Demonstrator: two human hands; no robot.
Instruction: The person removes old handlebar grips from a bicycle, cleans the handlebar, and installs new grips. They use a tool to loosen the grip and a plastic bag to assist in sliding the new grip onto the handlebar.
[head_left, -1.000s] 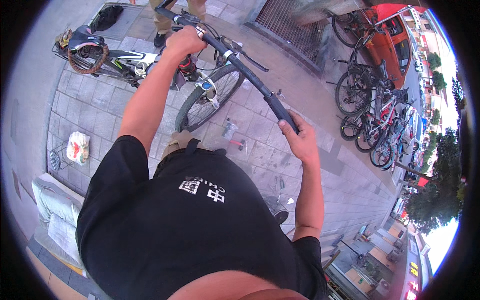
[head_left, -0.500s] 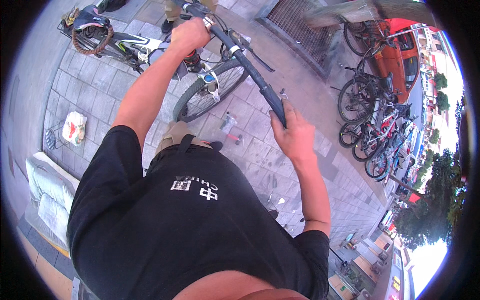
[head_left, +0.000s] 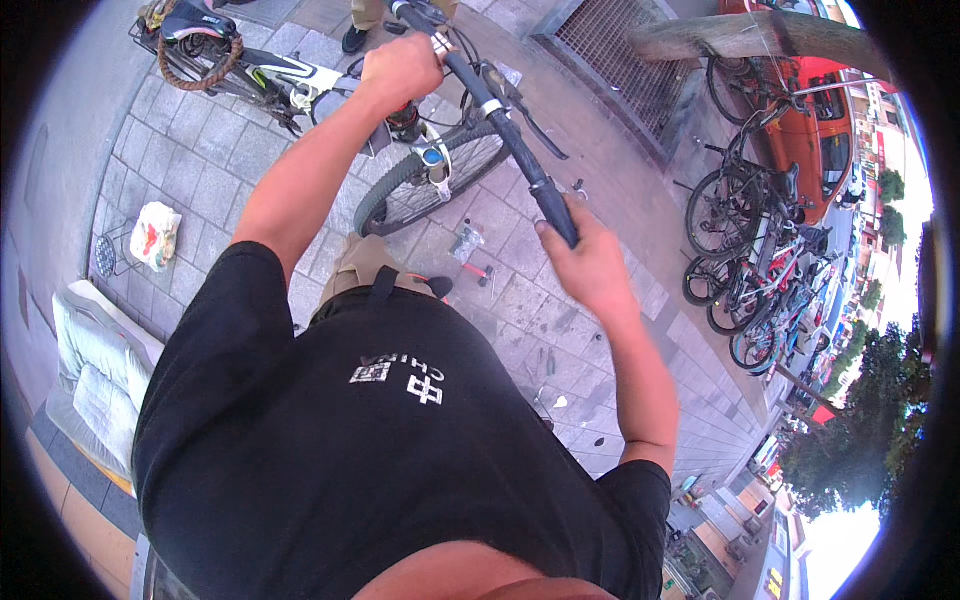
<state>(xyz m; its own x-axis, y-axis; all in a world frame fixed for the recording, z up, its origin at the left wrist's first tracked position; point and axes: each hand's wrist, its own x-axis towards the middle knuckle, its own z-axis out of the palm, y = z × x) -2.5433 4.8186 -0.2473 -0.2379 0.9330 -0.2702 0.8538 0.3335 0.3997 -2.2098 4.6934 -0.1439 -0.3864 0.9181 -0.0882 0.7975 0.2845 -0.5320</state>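
Note:
A bicycle stands in front of me, its black handlebar (head_left: 515,145) running from the top of the view down to the right. My left hand (head_left: 403,70) is closed round the bar near its middle, by the silver clamp. At the bar's near end, my right hand (head_left: 590,262) wraps the dark rubber grip (head_left: 553,212), its thumb along the side and its fingertips mostly hidden. Under the bar are the brake lever (head_left: 540,135), the white fork (head_left: 437,172) with a blue cap, and the front wheel (head_left: 385,205). The white frame (head_left: 300,72) and saddle (head_left: 195,22) extend left.
Another person's legs (head_left: 368,15) stand beyond the handlebar. Small tools, one a red-handled piece (head_left: 478,272), lie on the paving. A cushioned seat (head_left: 100,375) and a white bag (head_left: 156,237) are at left. Parked bicycles (head_left: 745,250), a trunk (head_left: 760,38) and a metal grate (head_left: 620,70) are at right.
The view has shifted slightly, so the bicycle and surroundings sit a little further right. Both hands remain on the handlebar; little else differs.

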